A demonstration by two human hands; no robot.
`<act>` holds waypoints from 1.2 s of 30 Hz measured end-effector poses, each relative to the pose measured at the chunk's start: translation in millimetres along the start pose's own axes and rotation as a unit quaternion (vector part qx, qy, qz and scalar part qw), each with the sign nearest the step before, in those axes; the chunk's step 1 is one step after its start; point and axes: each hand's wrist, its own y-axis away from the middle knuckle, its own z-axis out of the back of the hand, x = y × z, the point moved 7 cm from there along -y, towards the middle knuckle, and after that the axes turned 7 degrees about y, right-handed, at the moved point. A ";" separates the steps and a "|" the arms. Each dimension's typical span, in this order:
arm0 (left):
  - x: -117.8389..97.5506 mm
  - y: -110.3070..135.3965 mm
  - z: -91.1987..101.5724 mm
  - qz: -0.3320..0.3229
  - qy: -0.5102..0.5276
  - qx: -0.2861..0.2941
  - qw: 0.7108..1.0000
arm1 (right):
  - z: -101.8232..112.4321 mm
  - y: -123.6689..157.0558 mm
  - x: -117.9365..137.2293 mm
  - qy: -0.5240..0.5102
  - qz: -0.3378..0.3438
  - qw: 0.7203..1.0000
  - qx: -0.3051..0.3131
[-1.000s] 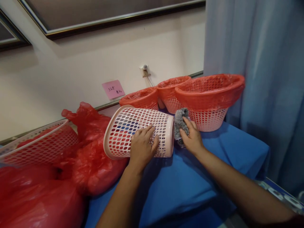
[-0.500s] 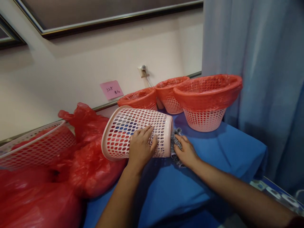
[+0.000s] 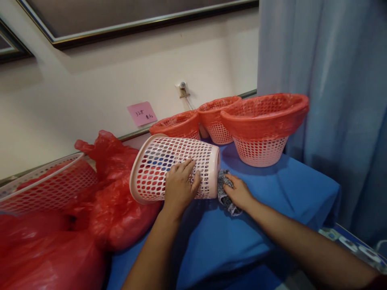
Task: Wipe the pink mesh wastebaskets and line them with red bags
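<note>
A pale pink perforated basket (image 3: pixel 169 161) lies on its side on the blue cloth (image 3: pixel 272 189), its mouth facing left. My left hand (image 3: pixel 180 187) rests on its wall with the fingers wrapped over it, holding it steady. My right hand (image 3: pixel 240 192) grips a grey rag (image 3: pixel 223 192) and presses it against the basket's bottom, low down near the cloth.
Three pink baskets lined with red bags (image 3: pixel 266 117) stand at the back right. Crumpled red plastic bags (image 3: pixel 111 193) and another basket on its side (image 3: pixel 45 183) fill the left. A blue curtain (image 3: pixel 332 100) hangs on the right. The wall carries a pink note (image 3: pixel 142 113).
My right hand has moved the grey rag down the basket's bottom, from its upper edge to near the cloth. My left hand and the basket have stayed put.
</note>
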 end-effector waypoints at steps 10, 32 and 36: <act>-1.0 2.2 0.4 0.001 0.002 -0.003 1.000 | 6.3 -4.0 -0.2 -0.005 0.025 0.999 -0.030; 0.0 -0.3 -2.5 -0.001 -0.001 -0.001 1.000 | 9.6 35.8 22.4 -0.017 0.030 0.999 -0.029; -0.5 0.0 -2.0 0.006 0.002 -0.001 1.000 | 39.7 53.0 59.6 -0.050 0.167 0.973 -0.149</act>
